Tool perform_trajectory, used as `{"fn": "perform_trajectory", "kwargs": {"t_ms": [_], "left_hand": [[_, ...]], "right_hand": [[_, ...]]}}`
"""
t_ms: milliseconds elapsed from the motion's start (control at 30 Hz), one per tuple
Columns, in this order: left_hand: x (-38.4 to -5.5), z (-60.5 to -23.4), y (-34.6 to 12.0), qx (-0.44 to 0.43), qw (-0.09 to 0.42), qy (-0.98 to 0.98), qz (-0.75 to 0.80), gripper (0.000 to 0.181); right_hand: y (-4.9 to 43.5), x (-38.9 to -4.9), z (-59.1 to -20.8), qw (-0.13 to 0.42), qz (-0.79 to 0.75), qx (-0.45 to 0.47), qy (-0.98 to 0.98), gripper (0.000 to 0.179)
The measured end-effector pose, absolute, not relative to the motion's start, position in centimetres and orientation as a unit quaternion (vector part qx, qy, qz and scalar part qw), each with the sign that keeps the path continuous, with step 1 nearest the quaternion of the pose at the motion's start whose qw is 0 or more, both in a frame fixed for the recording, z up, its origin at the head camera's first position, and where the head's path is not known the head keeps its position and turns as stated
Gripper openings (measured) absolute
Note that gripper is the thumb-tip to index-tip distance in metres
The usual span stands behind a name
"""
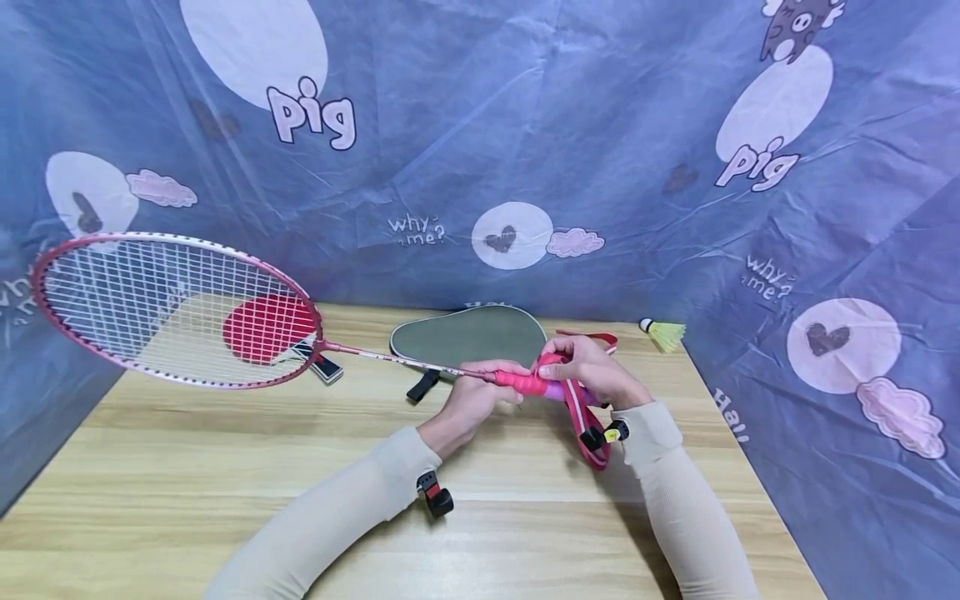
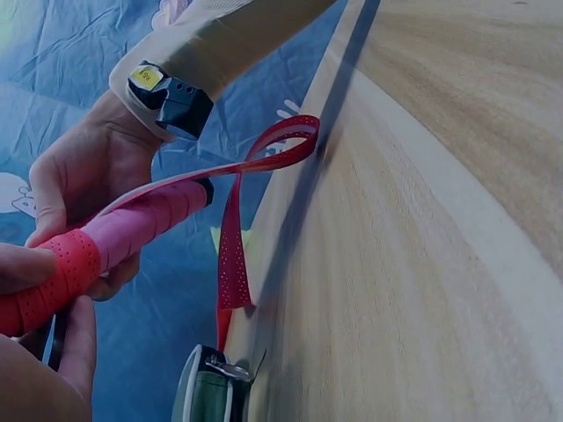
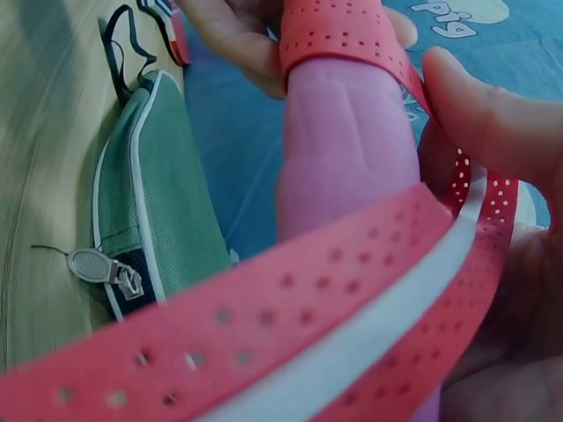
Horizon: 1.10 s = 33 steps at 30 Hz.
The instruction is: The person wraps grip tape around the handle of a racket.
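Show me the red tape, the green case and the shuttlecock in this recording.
Red tape (image 3: 299,294): right wrist view, on its loose strip.
Green case (image 1: 468,337): head view, on its broad face.
Shuttlecock (image 1: 666,335): head view, on its yellow skirt.

Left hand (image 1: 476,400) grips, right hand (image 1: 592,367) pinches, close together.
Left arm (image 1: 352,504) and right arm (image 1: 684,504) reach from the near side, slanting toward each other.

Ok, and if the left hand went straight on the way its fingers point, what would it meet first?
Probably the right hand, which pinches the red tape just ahead along the racket handle that the left hand grips; the exact gap in depth is unclear.
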<state>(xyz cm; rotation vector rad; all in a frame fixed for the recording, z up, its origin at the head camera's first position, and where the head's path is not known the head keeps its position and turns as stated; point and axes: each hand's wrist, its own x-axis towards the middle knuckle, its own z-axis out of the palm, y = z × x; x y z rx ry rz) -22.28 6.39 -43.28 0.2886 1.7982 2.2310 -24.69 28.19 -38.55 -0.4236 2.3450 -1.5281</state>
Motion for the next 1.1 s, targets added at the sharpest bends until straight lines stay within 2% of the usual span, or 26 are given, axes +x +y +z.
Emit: {"fn": "perform_trajectory", "kwargs": {"t_ms": [333, 467, 700, 900, 1100], "left_hand": [[-22.6, -43.4, 6.3, 0.141, 0.124, 0.604, 0.775, 0.042], [-22.5, -43.4, 6.2, 0.139, 0.125, 0.614, 0.767, 0.043], [-22.5, -43.0, 6.2, 0.141, 0.139, 0.619, 0.760, 0.056], [-22.5, -42.8, 6.1, 0.167, 0.162, 0.602, 0.764, 0.060], [-22.2, -42.9, 6.6, 0.135, 0.118, 0.631, 0.754, 0.050]], "right_hand": [[28.2, -24.5, -39.0, 0.212, -0.593, -0.135, 0.765, 0.009], [28.1, -24.5, -39.1, 0.215, -0.586, -0.141, 0.768, 0.011], [28.1, -24.4, -39.3, 0.177, -0.573, -0.128, 0.790, 0.018], [28.1, -24.1, -39.1, 0.117, -0.555, -0.117, 0.815, 0.013], [27.3, -23.6, -38.8, 0.058, -0.531, -0.127, 0.836, 0.015]]}}
